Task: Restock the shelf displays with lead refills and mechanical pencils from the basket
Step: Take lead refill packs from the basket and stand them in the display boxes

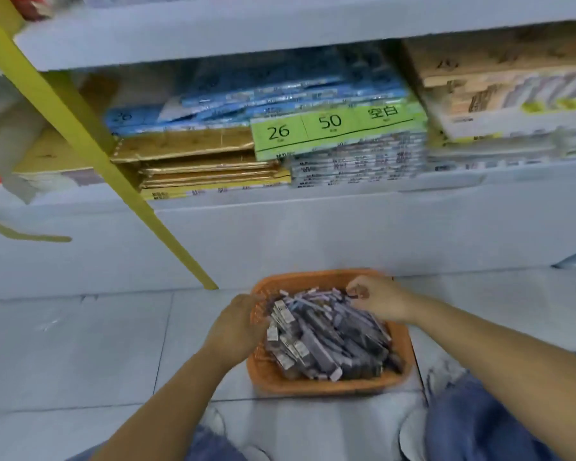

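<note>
My right fingers (358,290) are curled narrow, pinching the dark end of one of the packs (330,341) at the far side of the pile. The left hand (236,327) sits at the basket's left rim with its fingers hidden, so I cannot tell their hold. The packs fill the orange basket (313,387), which stands on the tiled floor (80,344) between my knees and the shelf (313,207). A yellow post (80,128) slants at the left, and a green pack (336,128) lies on the shelf.
</note>
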Demonstrator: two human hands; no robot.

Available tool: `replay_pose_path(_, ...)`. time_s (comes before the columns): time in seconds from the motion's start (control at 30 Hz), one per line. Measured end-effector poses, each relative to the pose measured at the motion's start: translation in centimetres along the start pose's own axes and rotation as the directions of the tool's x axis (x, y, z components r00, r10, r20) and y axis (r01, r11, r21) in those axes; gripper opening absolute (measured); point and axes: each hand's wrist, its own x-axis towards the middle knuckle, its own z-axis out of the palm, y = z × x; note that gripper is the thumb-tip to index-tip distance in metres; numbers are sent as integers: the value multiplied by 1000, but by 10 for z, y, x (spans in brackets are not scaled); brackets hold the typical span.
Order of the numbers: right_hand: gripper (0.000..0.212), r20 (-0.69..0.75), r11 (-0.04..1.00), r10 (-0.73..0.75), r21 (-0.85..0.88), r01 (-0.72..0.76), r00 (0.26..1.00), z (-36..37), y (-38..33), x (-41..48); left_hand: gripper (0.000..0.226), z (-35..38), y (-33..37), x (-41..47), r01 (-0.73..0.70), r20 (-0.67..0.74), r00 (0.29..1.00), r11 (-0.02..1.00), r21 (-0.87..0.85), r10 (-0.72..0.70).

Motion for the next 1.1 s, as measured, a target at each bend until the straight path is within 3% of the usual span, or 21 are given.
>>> replay_pose_path(0.1,44,17,994,92,63,-93,996,43,29,18,51,49,-18,7,193,105,978,974,-117,-181)
replay_pose_path(0.23,62,14,981,181,70,-181,983,78,53,43,55,91,-29,19,302,160,949,927,-222,-271)
replay_pose_path(0.3,69,17,980,198,33,-198,980,89,60,48,53,100,-28,26,318,138,946,916,-243,-292)
replay_pose_path(0.4,66,-17,979,201,-17,-201,979,102,69,54,31,106,-21,43,328,49,943,895,-302,-330)
replay_pose_path(0.53,59,-81,974,222,57,-218,972,110,77,56,51,110,-7,66,443,-18,882,843,-306,-470)
replay_pose_path(0.73,58,-59,947,231,243,-211,971,113,88,52,76,127,10,86,654,14,737,707,-271,-676)
replay_pose_path(0.8,55,-70,936,212,300,-182,975,113,89,52,63,131,8,89,671,56,723,682,-289,-688)
replay_pose_path(0.9,48,-59,906,218,384,-180,974,110,92,53,26,135,1,90,637,95,737,640,-430,-670)
replay_pose_path(1.0,48,-48,878,259,427,-214,965,107,94,54,24,133,-2,86,612,107,720,555,-564,-685)
replay_pose_path(1.1,50,-87,908,260,361,-212,962,105,93,55,28,127,-5,82,580,148,708,449,-680,-691)
